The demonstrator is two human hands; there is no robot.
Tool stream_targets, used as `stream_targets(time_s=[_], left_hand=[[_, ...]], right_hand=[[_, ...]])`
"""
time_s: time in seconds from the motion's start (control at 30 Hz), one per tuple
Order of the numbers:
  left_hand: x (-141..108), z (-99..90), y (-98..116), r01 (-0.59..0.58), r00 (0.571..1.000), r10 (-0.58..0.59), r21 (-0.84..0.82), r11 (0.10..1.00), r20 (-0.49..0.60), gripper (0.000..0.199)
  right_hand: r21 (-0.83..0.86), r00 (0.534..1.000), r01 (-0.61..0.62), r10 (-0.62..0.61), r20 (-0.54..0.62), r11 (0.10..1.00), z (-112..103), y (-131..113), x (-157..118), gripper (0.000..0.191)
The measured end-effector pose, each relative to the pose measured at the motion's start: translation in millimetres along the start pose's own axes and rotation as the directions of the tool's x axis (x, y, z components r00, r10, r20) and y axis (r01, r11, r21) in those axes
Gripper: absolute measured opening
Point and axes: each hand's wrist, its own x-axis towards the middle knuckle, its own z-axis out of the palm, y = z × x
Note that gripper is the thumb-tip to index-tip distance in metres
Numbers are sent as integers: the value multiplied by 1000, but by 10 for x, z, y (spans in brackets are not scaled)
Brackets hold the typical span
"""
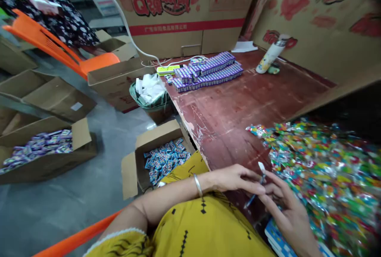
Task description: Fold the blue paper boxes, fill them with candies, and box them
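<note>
My left hand (233,178), with a silver bangle at the wrist, reaches in from the left over the table's front edge. Its fingers pinch a thin, small blue packet (251,200) seen nearly edge-on, with a white tip sticking up. My right hand (287,207) meets it fingertip to fingertip and closes on the same packet. The exact kind of packet cannot be made out. Beneath the right hand lie blue-and-white flat cards or boxes (275,235), partly covered. Right beside that hand spreads a big heap of brightly wrapped sweets (327,173).
Rows of small purple boxes (208,72) stand at the table's back beside a yellow power strip (168,70). A bottle (269,56) stands at the back right. Cartons of blue packets (166,160) and purple packets (44,146) sit lower left. Another person stands near an orange chair (98,63).
</note>
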Motion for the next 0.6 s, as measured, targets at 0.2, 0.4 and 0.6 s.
stream_targets(time_s=[0.2, 0.4, 0.6], left_hand=[[-26, -114, -55, -30, 994, 20, 100, 994, 103, 68], [-88, -104, -41, -77, 990, 41, 271, 960, 138, 57], [-105, 16, 5, -112, 948, 158, 177, 978, -277, 35]], right_hand=[[69, 997, -69, 67, 30, 995, -155, -79, 73, 36], [-183, 893, -130, 195, 406, 975, -324, -182, 135, 18], [85, 954, -141, 159, -254, 986, -287, 21, 76, 50]])
